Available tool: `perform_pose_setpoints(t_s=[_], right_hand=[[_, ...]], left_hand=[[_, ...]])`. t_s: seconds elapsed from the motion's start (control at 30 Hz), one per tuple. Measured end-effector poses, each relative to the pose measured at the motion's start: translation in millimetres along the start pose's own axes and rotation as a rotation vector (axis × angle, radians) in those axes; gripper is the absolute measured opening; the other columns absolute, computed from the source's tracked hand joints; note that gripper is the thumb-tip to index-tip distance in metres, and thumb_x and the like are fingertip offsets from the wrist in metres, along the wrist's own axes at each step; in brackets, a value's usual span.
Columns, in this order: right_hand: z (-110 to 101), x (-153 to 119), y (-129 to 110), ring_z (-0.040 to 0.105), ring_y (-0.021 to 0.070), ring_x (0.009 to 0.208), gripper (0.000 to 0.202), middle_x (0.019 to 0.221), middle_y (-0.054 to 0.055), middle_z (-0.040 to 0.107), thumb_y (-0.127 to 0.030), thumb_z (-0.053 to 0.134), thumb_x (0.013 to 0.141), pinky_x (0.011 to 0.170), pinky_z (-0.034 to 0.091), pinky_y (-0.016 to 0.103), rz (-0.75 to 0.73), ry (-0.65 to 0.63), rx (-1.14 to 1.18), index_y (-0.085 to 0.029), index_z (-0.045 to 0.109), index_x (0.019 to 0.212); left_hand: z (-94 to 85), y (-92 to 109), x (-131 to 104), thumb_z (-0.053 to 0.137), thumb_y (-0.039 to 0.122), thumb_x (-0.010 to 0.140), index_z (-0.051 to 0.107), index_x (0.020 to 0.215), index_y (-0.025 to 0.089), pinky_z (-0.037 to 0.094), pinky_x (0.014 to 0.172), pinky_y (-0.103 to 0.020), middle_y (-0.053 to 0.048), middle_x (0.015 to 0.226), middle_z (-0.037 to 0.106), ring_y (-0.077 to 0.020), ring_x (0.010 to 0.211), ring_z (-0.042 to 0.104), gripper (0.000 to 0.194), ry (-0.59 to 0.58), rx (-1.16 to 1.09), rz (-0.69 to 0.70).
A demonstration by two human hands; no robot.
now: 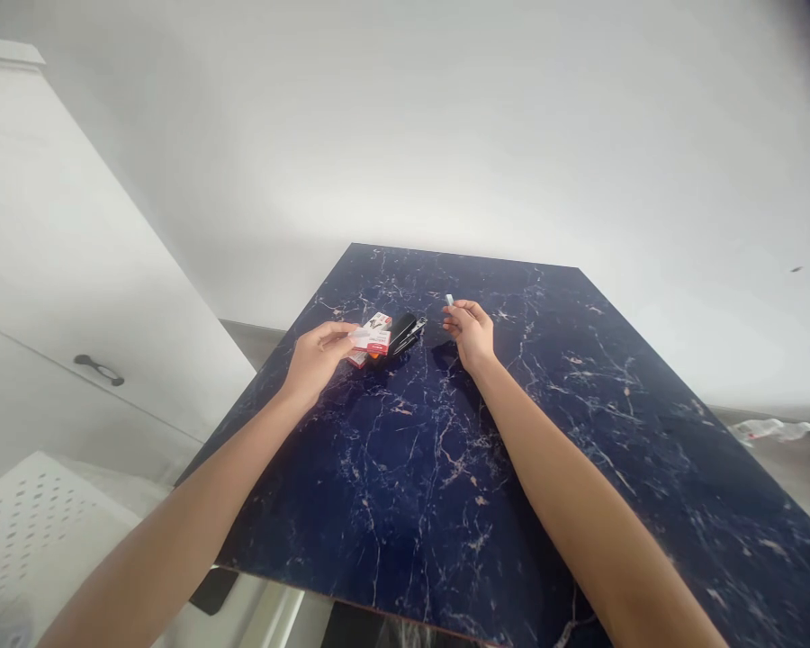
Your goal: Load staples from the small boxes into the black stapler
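Note:
A small red-and-white staple box (373,335) is pinched in my left hand (317,360), its printed face turned up. Just behind it, a black stapler (405,337) lies on the dark blue marbled table (405,486), with its silvery metal end pointing away to the right. Part of a second red-and-white box (357,359) shows below the held one, beside a bit of something orange. To the right of the stapler, my right hand (471,331) holds a small pale strip of staples (449,300) between thumb and fingertips, raised above the tabletop.
White cabinet fronts with a dark handle (99,370) stand to the left. A white perforated panel (23,526) is at the lower left. Behind the table rises a plain pale wall (445,135). Crumpled clear plastic (773,430) lies low on the right, beyond the table edge.

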State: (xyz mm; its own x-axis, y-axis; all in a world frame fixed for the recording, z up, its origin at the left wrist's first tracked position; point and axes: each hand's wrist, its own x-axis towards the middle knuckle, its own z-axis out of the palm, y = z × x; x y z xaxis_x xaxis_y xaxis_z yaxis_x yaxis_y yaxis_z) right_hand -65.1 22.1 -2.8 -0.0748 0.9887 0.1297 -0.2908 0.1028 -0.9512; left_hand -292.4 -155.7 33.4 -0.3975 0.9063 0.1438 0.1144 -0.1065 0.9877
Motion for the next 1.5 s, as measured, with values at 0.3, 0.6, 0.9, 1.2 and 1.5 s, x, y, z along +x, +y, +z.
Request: perform_pose_setpoints(t_s=[0.3, 0.6, 0.9, 1.2, 1.5], right_hand=[[-4, -78, -15, 0.062, 0.0133, 0.063, 0.024, 0.083, 0.000, 0.071, -0.039, 0.075, 0.074, 0.060, 0.055, 0.028, 0.017, -0.138, -0.129, -0.022, 0.066, 0.087], [-7, -113, -28, 0.068, 0.0188, 0.072, 0.022, 0.085, 0.003, 0.073, -0.043, 0.068, 0.086, 0.070, 0.060, 0.034, -0.010, -0.311, -0.246, -0.021, 0.070, 0.087], [-12, -108, -19, 0.068, 0.0178, 0.070, 0.030, 0.087, 0.003, 0.074, -0.045, 0.072, 0.085, 0.067, 0.059, 0.033, -0.028, -0.279, -0.285, -0.023, 0.069, 0.105], [-11, -106, -18, 0.072, 0.0187, 0.080, 0.026, 0.097, 0.004, 0.076, -0.041, 0.071, 0.088, 0.077, 0.061, 0.037, -0.014, -0.378, -0.211, -0.025, 0.071, 0.108], [-10, -108, -25, 0.074, 0.0199, 0.090, 0.031, 0.100, 0.004, 0.078, -0.045, 0.081, 0.080, 0.093, 0.061, 0.040, 0.039, -0.375, -0.054, -0.023, 0.070, 0.100]], left_hand=[[12.4, 11, -14, 0.084, 0.025, 0.077, 0.073, 0.109, 0.017, 0.063, 0.093, -0.037, -0.012, 0.122, 0.072, -0.0255, 0.107, 0.073, 0.035, -0.090, -0.199, -0.151], [32.2, 14, -33, 0.070, 0.013, 0.086, 0.072, 0.112, 0.015, 0.061, 0.100, -0.041, -0.012, 0.115, 0.076, -0.0256, 0.113, 0.071, 0.026, -0.312, -0.287, -0.243], [23.2, 4, -24, 0.070, 0.020, 0.089, 0.072, 0.111, 0.017, 0.059, 0.104, -0.044, -0.010, 0.119, 0.075, -0.0253, 0.116, 0.070, 0.022, -0.317, -0.128, -0.203], [17.9, -2, -19, 0.082, 0.035, 0.082, 0.074, 0.107, 0.018, 0.060, 0.102, -0.048, -0.010, 0.116, 0.076, -0.0273, 0.111, 0.072, 0.031, -0.334, -0.015, -0.160], [24.7, 2, -26, 0.082, 0.038, 0.083, 0.075, 0.114, 0.021, 0.063, 0.096, -0.048, -0.010, 0.123, 0.073, -0.0300, 0.117, 0.068, 0.036, -0.314, -0.112, -0.145]])
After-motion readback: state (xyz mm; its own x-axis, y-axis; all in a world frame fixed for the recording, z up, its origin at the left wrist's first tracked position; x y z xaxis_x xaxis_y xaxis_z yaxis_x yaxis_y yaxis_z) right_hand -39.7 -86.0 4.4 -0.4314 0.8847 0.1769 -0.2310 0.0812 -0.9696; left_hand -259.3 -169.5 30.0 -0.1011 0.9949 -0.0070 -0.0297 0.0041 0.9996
